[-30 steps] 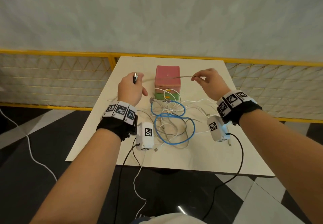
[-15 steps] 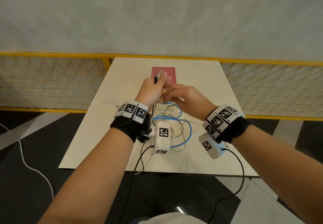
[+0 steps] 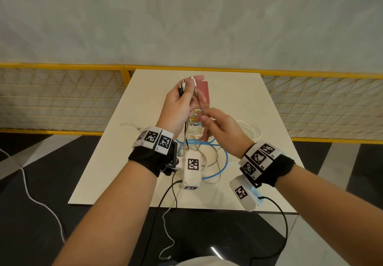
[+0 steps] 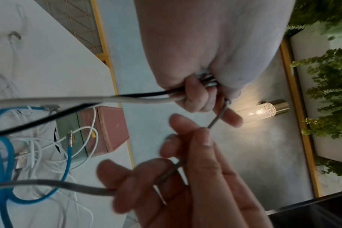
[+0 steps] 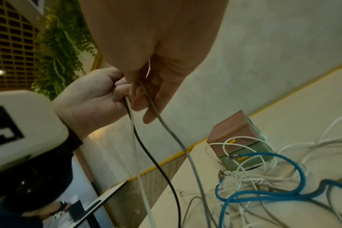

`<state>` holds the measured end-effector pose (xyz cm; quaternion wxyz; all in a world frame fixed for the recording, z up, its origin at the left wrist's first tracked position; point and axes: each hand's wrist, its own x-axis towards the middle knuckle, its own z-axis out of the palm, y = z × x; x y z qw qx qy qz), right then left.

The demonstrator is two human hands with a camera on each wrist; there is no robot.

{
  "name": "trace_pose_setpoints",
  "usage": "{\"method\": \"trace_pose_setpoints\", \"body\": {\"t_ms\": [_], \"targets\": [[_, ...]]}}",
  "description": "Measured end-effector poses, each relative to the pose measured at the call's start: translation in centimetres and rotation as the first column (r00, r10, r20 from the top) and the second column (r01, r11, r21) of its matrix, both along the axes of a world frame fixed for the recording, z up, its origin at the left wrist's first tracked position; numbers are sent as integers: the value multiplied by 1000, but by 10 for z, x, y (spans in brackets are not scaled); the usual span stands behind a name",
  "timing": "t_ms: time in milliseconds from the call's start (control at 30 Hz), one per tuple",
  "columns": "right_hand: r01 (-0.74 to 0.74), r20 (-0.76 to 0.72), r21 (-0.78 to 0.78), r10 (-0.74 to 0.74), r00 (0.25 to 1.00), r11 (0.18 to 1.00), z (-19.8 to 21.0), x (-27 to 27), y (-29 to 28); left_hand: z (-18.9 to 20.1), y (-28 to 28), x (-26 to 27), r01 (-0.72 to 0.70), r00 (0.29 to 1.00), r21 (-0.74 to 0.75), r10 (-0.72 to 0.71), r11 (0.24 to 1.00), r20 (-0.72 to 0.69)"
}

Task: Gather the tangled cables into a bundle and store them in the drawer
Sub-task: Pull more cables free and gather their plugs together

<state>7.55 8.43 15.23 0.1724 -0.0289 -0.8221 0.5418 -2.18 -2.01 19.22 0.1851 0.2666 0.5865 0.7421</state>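
My left hand [image 3: 186, 91] is raised over the table [image 3: 238, 91] and grips the ends of a black cable [image 5: 146, 146] and a pale cable [image 4: 127, 100], with a thin grey cable [image 3: 199, 102] caught at its fingertips. Just below it, my right hand [image 3: 204, 118] pinches that grey cable, which hangs down into the tangle. A blue cable [image 3: 226, 158] and white cables [image 3: 248, 129] lie looped on the table in front of the drawer box [image 3: 204, 91], which has a pink top and green drawers [image 5: 260, 151]. White loops drape over the box front.
A yellow rail [image 3: 62, 65] with mesh fencing runs behind the table. One white cable end [image 3: 130, 125] lies apart at the table's left. Another white cord [image 3: 31, 193] trails on the dark floor. A lit wall lamp [image 4: 263, 109] and plants [image 4: 332, 77] appear in the left wrist view.
My hands were apart with the grey cable stretched between them, then met over the box. Now the left hand has risen with the cable ends and the right has slid down the grey cable.
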Motion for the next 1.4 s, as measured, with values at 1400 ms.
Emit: {"method": "trace_pose_setpoints", "body": {"t_ms": [1400], "targets": [[-91,117,586,26,993,805,63,11,35,33,-20,27,-132,808,-563,-240,816,-538]]}}
